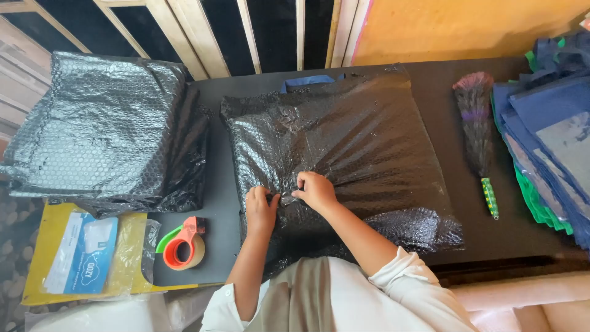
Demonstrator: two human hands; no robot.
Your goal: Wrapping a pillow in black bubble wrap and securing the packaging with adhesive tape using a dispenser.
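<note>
- Bubble-wrapped parcel on counter: soft, light, crinkly, probably slippery
- Left hand and right hand fingers pinched shut on gathered wrap
- Best held at bunched folds

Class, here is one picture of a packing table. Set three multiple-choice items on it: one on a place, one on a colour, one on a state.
1. The tape dispenser lies where?
A. left of the parcel
B. on the parcel
C. by the duster

2. The bubble wrap is
A. black
B. white
C. red

3. The hands are
A. apart on the table
B. together, pinching the wrap
C. lifting the duster

Key:
1 A: tape dispenser lies left of parcel.
2 A: the wrap is black.
3 B: left hand and right hand meet; duster untouched.
</note>
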